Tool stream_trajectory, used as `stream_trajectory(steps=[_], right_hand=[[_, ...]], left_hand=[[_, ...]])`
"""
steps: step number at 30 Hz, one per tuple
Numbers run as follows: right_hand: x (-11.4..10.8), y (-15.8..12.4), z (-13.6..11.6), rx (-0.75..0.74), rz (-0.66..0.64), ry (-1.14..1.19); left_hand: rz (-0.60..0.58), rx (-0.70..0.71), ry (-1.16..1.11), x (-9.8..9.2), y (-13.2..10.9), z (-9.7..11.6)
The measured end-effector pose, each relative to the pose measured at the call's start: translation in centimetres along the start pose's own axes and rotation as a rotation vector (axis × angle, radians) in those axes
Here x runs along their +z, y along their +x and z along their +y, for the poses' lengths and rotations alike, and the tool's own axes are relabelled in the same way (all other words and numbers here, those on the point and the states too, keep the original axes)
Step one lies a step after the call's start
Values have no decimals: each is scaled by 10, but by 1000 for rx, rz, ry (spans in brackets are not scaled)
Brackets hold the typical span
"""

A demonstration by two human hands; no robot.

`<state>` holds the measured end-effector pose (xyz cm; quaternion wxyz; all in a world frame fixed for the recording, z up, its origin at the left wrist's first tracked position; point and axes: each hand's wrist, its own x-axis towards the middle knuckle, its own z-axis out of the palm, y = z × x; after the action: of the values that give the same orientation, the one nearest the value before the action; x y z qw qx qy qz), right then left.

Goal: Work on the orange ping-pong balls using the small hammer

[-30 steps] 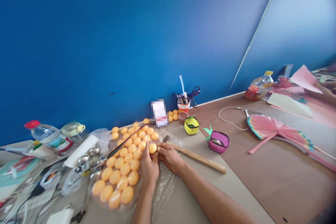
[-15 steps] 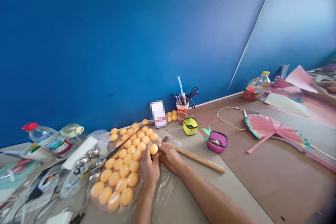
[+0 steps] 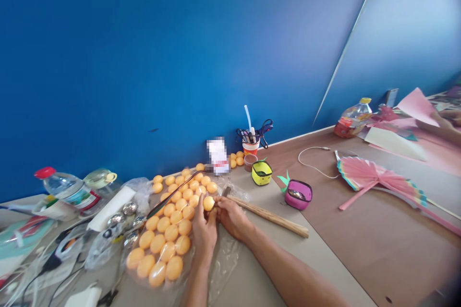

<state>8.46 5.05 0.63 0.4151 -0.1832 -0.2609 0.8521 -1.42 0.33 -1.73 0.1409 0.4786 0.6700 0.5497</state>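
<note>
An orange ping-pong ball (image 3: 208, 203) is held between the thumb and fingers of my left hand (image 3: 204, 232), at the right edge of a clear bag of ping-pong balls (image 3: 171, 233). Close against the ball's right side is my right hand (image 3: 233, 218), its fingertips pinched together; whatever is in them is hidden. A bundle of wooden sticks (image 3: 272, 217) lies just beyond the right hand. Across the bag runs a thin dark strip (image 3: 169, 198).
Behind stands a blue partition (image 3: 180, 67). A yellow pouch (image 3: 261, 173), a purple pouch (image 3: 298, 194) and a pen cup (image 3: 250, 147) are right of centre. Bottles (image 3: 72, 189) and cables crowd the left. A pink paper fan (image 3: 382, 177) and another person's hand (image 3: 446, 122) are far right.
The ball has shifted slightly left and up in my left hand, turning a little. Both hands stay close together at nearly the same place.
</note>
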Motion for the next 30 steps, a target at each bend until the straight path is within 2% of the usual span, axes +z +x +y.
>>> stream_trajectory(steps=[8,21,30], right_hand=[[10,-7,2,-34,53,-200],[13,-6,3,-56,67,-302],[10,-5,3,-54,75,-336]], left_hand=[[2,-15,8,-1,1,3],[52,149,53,2,-1,-3],[14,27,22,3,1,-7]])
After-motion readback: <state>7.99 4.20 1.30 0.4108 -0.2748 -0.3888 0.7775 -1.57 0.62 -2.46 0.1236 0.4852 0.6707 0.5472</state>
